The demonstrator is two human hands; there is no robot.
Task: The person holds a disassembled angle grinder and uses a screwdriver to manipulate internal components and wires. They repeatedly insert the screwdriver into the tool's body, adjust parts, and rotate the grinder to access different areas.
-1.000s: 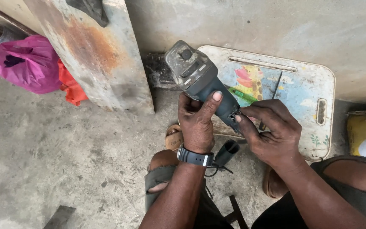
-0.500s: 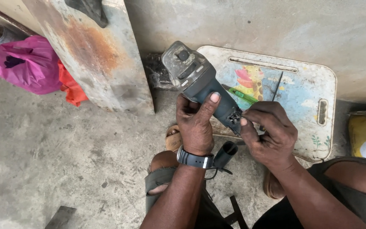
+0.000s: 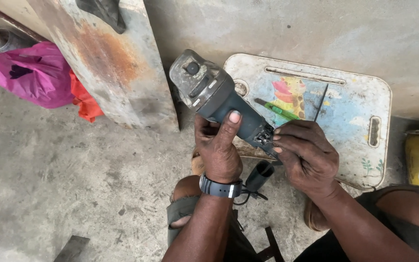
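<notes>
Your left hand (image 3: pixel 217 150) is wrapped around the body of the angle grinder (image 3: pixel 219 99), thumb pressed flat on its dark blue-grey casing, holding it at the centre of the frame. The tool tilts with its worn grey metal gear head toward the upper left and its open rear end toward the lower right, where inner parts show. Your right hand (image 3: pixel 306 157) is curled, fingertips pinched at that rear end; what they hold is too small to tell. Behind lies a scuffed white board (image 3: pixel 364 92) with faded coloured pictures, and a rusty metal plate (image 3: pixel 117 63) leans in the upper left.
</notes>
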